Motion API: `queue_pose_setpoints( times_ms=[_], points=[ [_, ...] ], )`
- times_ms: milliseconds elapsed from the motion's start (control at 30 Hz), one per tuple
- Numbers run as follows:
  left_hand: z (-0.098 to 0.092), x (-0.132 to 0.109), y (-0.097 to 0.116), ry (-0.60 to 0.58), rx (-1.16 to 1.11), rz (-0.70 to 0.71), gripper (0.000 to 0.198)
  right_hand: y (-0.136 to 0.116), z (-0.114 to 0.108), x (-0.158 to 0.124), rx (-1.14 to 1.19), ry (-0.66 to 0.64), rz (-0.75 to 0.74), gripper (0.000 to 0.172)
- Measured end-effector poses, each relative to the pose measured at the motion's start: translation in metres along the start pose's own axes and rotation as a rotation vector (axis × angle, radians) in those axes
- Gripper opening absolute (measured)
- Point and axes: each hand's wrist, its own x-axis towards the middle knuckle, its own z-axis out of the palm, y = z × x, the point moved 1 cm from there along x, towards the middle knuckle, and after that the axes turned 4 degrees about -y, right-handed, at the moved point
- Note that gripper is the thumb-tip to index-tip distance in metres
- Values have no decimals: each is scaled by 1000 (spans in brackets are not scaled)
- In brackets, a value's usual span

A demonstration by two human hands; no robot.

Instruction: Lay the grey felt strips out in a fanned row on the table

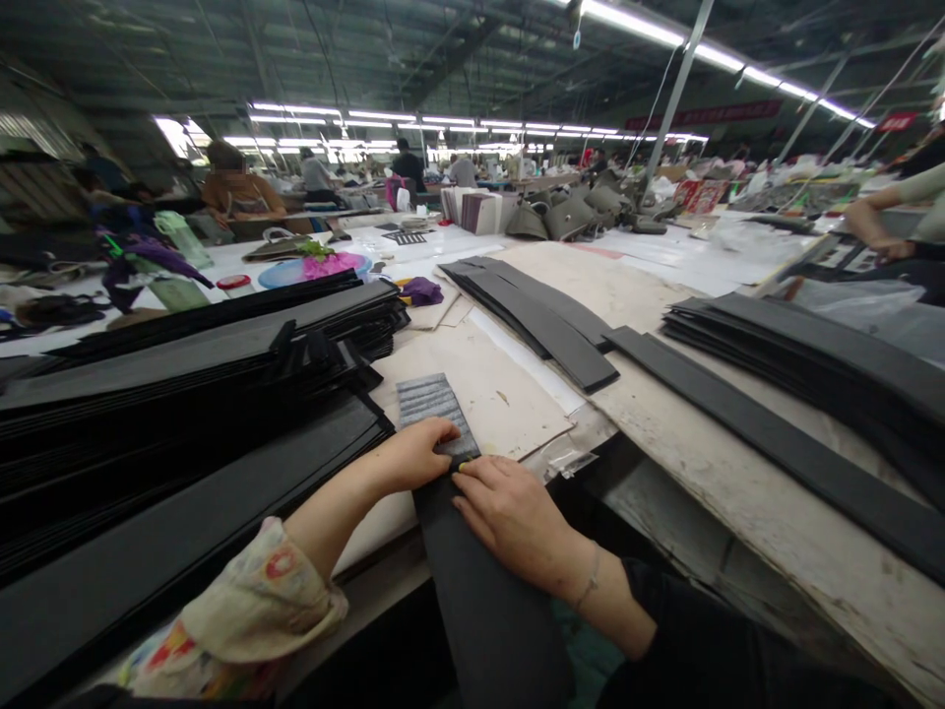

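Note:
A long dark grey strip of flat material (472,601) runs from the table edge down toward my body. At its far end lies a lighter grey, ribbed section (429,399); I cannot tell whether it is the strip's folded-over underside or a separate piece. My left hand (420,453) is closed on the strip from the left, thumb and fingers at the border of the ribbed part. From the right, my right hand (521,517) grips the strip's edge with fingers bent close together. A tiny yellowish spot shows by its fingertips, too small to name.
Tall stacks of dark strips (184,394) fill the left. More strips lie ahead (532,315) and on the right board (783,443), beside another stack (812,364). A pale board (487,384) lies under the ribbed end. Co-workers (240,192) are farther back; another person's arm (886,222) is at right.

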Motion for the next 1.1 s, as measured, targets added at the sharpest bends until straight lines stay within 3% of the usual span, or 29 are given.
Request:
queue_pose_setpoints(
  times_ms=[300,700,833,967,1100],
  points=[
    [11,-4,3,143,93,122,39,1,2,1,6,-12,8,18],
    [17,-15,14,87,369,185,35,1,2,1,43,-38,7,20],
    [16,-18,15,66,354,185,33,9,0,4,78,14,42,17],
    [17,-19,9,81,292,164,37,24,3,12,113,105,122,37],
    [19,-17,5,110,220,136,36,33,13,18,111,72,130,54]
  ],
)
